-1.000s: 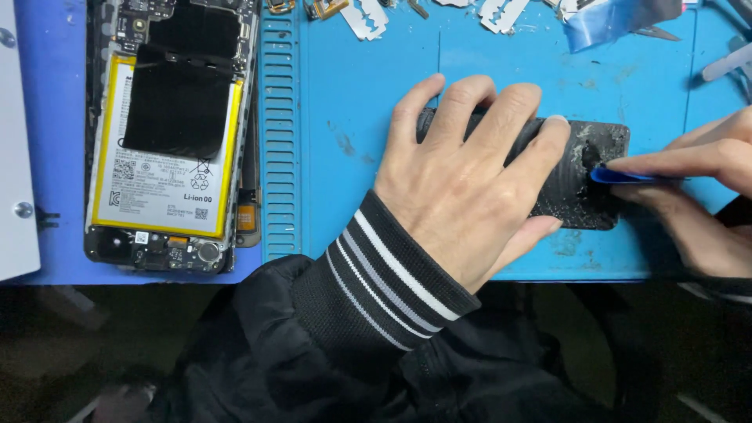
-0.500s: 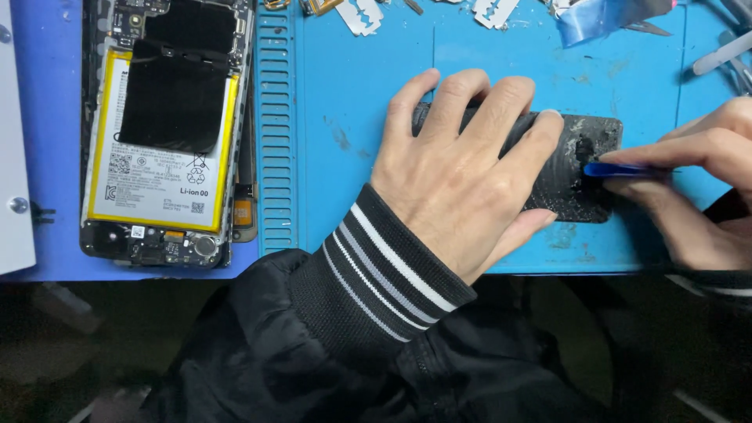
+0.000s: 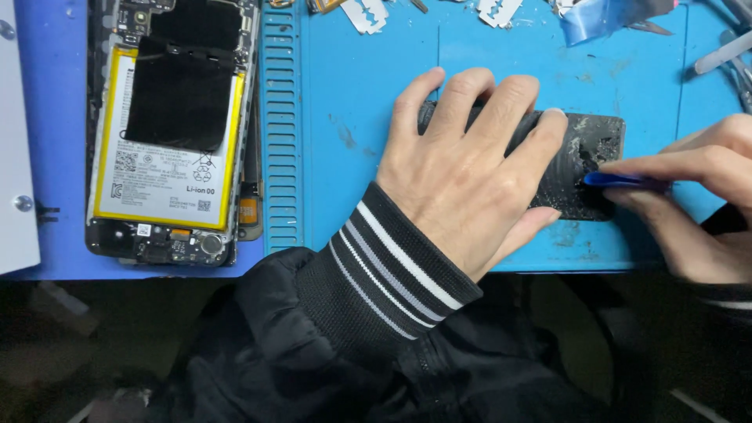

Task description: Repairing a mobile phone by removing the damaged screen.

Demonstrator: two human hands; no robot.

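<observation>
A dark back cover point(image 3: 583, 168), lying on the blue mat point(image 3: 360, 117), is pinned flat beneath the left hand point(image 3: 462, 184) while a blue pry pick point(image 3: 619, 180), pinched in the right hand's point(image 3: 693, 196) grip, is pressed against it; cracking is risked by excess leverage.

We saw a blue work mat point(image 3: 368, 86) covering the bench. On it lay an opened phone point(image 3: 174, 133) at the left, a dark scuffed back cover point(image 3: 591, 149) at the right, and razor blades point(image 3: 366, 14), a strip of blue film point(image 3: 603, 19) and metal tools point(image 3: 724, 53) along the far edge.
</observation>
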